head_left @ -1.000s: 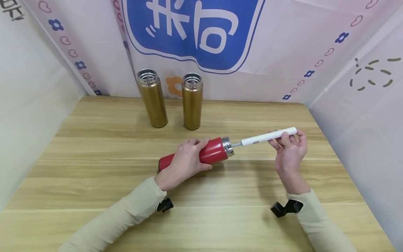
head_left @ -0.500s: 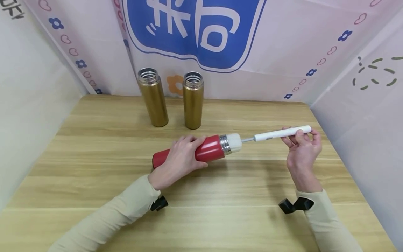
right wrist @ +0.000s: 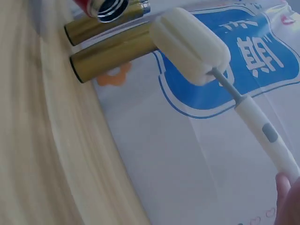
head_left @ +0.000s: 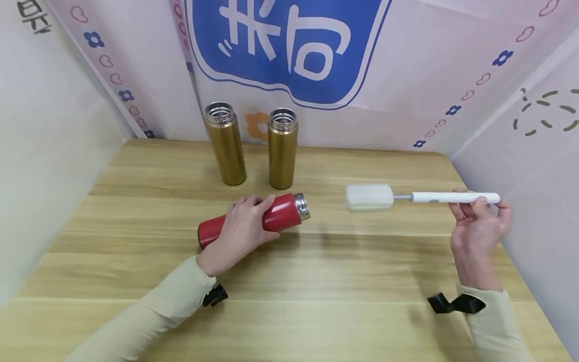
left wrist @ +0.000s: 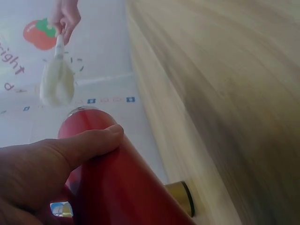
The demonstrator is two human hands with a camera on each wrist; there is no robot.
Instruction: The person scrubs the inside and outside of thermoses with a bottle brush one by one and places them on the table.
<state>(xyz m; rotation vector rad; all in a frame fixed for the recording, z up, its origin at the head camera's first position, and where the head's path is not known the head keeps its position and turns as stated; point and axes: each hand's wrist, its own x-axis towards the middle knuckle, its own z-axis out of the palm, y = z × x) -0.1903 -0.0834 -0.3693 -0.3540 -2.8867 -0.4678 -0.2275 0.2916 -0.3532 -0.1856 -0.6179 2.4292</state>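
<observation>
My left hand [head_left: 244, 226] grips a red thermos bottle [head_left: 281, 213] round its body. The bottle is tilted, its bare metal mouth pointing right toward the brush; in the left wrist view the thumb lies across the red wall [left wrist: 126, 183]. On the right, my right hand [head_left: 479, 226] pinches the white handle of a bottle brush [head_left: 452, 197] near its end. The pale sponge head [head_left: 369, 197] is in the air, apart from the bottle's mouth. The right wrist view shows the sponge [right wrist: 190, 46] whole, on a thin grey stem.
Two lidless gold bottles, one on the left [head_left: 226, 146] and one on the right [head_left: 282, 151], stand upright near the back of the wooden table [head_left: 316, 311]. Printed cloth [head_left: 398, 75] hangs behind and along both sides. Each wrist carries a black camera mount.
The brush's sponge head has come out of the red bottle's mouth, my right hand moving right with it. My left hand and the bottle have shifted left.
</observation>
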